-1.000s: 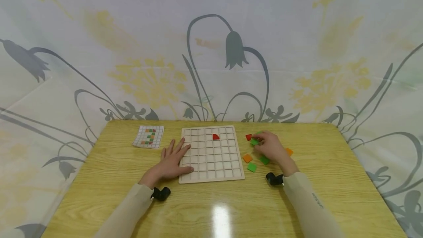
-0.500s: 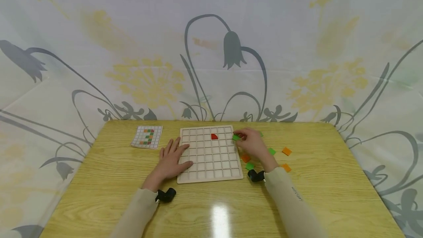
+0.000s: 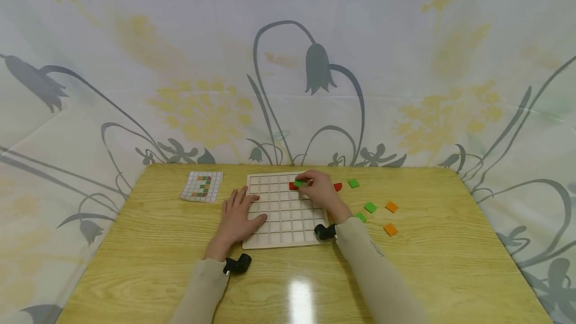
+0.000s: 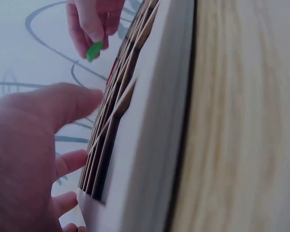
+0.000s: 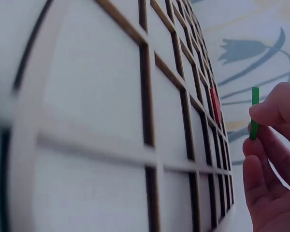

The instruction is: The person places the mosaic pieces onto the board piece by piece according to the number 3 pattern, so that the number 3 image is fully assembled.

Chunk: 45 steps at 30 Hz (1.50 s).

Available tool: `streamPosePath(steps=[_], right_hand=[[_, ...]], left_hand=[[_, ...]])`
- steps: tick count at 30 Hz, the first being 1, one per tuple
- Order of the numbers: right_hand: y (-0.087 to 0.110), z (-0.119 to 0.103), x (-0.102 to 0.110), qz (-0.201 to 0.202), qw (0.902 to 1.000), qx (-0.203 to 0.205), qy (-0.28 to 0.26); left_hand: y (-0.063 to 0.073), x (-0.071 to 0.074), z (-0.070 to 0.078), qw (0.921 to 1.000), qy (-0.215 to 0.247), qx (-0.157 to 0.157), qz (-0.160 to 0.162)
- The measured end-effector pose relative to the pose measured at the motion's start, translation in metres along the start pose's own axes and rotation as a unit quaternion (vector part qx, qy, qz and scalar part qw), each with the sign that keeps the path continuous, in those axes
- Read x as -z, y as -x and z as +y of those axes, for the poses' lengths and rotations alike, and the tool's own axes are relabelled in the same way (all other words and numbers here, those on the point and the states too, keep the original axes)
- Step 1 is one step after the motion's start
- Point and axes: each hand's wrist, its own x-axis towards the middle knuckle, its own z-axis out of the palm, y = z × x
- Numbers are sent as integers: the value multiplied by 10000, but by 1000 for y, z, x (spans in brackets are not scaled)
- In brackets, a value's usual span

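A pale wooden grid board (image 3: pixel 274 224) lies in the middle of the table. My left hand (image 3: pixel 237 219) rests on its left edge with the fingers spread. In my right hand (image 3: pixel 320 189) a green square tile (image 5: pixel 254 113) is pinched between thumb and fingers, held above the upper part of the board. Just beside that tile, a red quarter-round tile (image 3: pixel 292 186) sits in a cell, partly hidden by the green one. The left wrist view shows the green tile apart from the board's surface.
Right of the board lie loose green tiles (image 3: pixel 370 207), orange tiles (image 3: pixel 391 229) and a red tile (image 3: pixel 338 186), some partly behind the right arm. A paper card (image 3: pixel 201 186) printed with a coloured grid pattern lies at the back left. A patterned cloth hangs behind the table.
From the loose tiles, my right hand has moved left over the board with a green tile, stopping near the red one. My left hand stays on the board's left edge.
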Motion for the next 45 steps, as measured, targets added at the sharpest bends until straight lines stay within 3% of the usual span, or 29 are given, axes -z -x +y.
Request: streamPosePath(steps=[4,9,22,36,45], right_hand=[[-6,-3,-10,-29,9997,-149,-187],[-10,-6,-22,-18,9997,-45,-255],[-16,-4,-39,62,9986,-298,-428],[-15,-3,-39,72,9963,-351,-781],[-6,-2,-14,229,9910,-676,-1133]], left_hand=[[-1,-3,0,9997,-10,-72,254],[-1,-4,-2,9992,30,-7,389],[-1,-5,0,9996,126,175,206],[0,-6,-4,9994,134,204,259],[0,-7,-5,9993,187,192,266]])
